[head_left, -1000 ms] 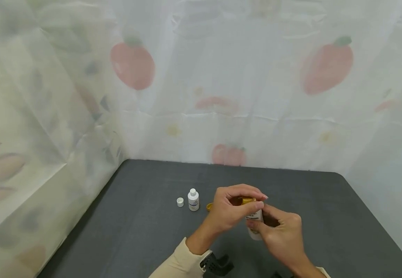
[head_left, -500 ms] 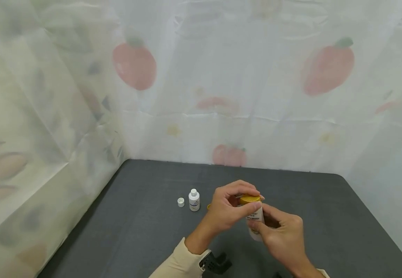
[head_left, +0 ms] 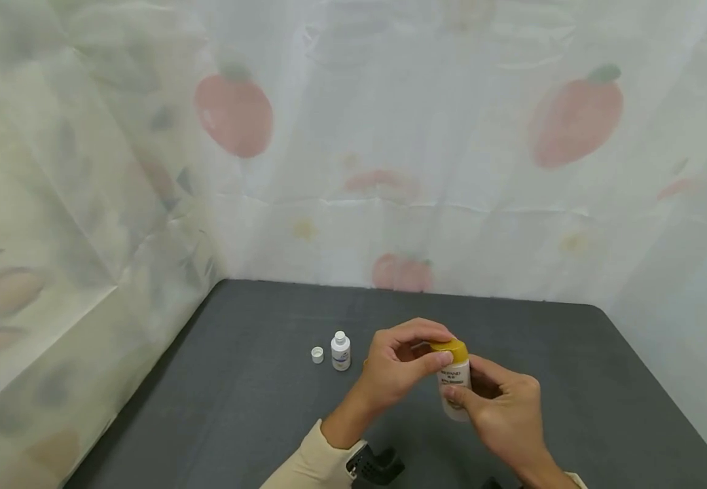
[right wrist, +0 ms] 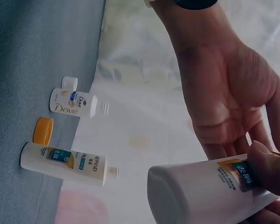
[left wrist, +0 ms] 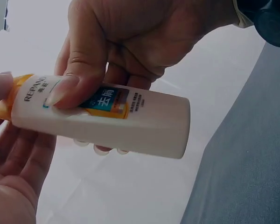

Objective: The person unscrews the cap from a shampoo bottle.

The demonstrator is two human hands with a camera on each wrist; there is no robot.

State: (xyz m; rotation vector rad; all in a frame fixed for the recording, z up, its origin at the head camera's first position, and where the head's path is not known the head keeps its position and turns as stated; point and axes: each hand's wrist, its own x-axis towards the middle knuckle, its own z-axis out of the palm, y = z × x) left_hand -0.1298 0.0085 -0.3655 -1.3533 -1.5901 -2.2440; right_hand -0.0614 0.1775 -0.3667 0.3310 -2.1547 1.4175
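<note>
A white shampoo bottle point(head_left: 454, 375) with a yellow cap point(head_left: 458, 349) is held tilted above the dark table. My right hand point(head_left: 510, 411) grips the bottle's body, thumb across the front label. At the top, my left hand point(head_left: 390, 370) pinches the yellow cap between thumb and fingers. From the left wrist view, the cap sits on the bottle point(left wrist: 154, 120), and the printed label faces the camera. The right wrist view shows the bottle's base point(right wrist: 165, 198) close up; its cap end is mostly hidden by fingers.
A small uncapped Dove bottle point(head_left: 340, 353) stands on the table point(head_left: 255, 407), a loose white cap point(head_left: 317, 355) beside it. Another uncapped white bottle point(right wrist: 65, 162) stands near a loose yellow cap point(right wrist: 43, 131), largely hidden behind my left hand in the head view. A patterned curtain encloses the table.
The bottle has shifted slightly right and turned, so its label and yellow cap show more. My left fingers have changed position on the cap; my right hand keeps its grip.
</note>
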